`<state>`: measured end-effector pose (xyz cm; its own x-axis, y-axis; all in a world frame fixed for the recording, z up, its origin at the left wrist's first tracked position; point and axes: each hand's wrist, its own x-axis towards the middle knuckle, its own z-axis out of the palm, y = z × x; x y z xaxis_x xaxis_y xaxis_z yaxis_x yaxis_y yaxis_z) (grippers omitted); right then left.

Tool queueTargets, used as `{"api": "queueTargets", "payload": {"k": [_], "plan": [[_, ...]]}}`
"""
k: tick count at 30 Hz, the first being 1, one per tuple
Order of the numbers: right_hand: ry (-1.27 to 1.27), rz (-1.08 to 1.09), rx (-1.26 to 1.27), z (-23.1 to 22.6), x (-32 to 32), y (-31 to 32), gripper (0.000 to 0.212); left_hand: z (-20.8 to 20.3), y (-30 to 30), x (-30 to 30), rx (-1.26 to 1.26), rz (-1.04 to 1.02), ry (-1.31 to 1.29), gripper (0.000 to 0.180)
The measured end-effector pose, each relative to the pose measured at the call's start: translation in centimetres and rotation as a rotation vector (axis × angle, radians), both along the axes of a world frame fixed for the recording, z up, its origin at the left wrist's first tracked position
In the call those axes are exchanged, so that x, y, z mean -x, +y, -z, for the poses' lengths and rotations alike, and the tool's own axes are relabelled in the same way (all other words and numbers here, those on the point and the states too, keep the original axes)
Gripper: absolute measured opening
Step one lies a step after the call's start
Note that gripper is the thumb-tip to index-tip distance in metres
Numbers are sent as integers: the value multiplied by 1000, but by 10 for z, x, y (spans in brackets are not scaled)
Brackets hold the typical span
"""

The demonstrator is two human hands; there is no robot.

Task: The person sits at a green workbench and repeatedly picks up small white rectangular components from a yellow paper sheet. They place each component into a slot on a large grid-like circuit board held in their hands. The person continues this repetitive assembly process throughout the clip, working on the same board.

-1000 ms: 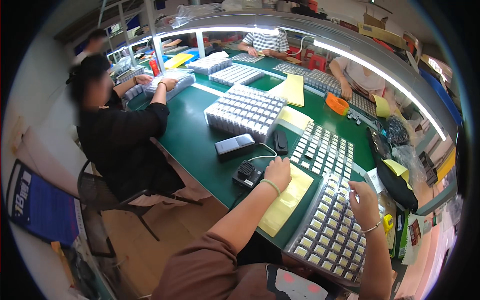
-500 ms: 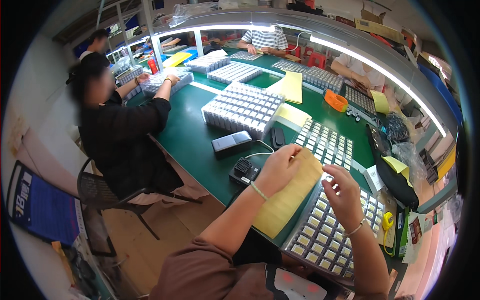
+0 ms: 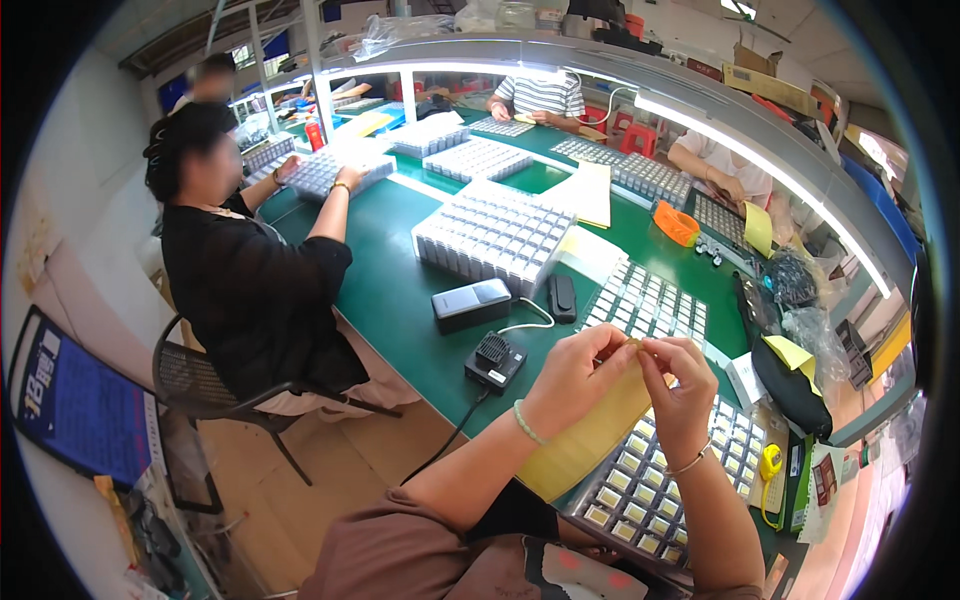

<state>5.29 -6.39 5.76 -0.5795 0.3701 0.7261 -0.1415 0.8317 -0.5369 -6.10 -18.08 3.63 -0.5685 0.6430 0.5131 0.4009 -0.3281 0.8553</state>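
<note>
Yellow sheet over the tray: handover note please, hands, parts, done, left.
Left hand: pinching the top edge of the yellow sheet, lifted off the bench.
Right hand: fingertips on the same top edge, beside the left.
Sheet hangs above the near tray of small white parts on the green table; second tray sits behind.
Done: sheet is picked up, both hands on it.
Left: sheet not yet laid down or separated; which is intended cannot be told.
Black device with cable sits just left of the hands.

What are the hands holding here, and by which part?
Both the left hand and right hand pinch the top edge of a yellow paper sheet with their fingers.
</note>
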Motion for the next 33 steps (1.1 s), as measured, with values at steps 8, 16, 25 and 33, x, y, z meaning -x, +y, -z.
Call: {"api": "queueTargets", "payload": {"k": [8,16,25,33], "plan": [[14,36,-5,3,-3,-1,11,-2,2,-5,58,-98,17,19],[-11,31,32,3,-2,0,15,0,1,-1,42,-32,-109,18],[11,25,-13,9,-2,1,12,5,7,-3,18,-31,-126,18],[56,76,-318,17,1,5,19,6,9,0,40,-29,-182,18]]}}
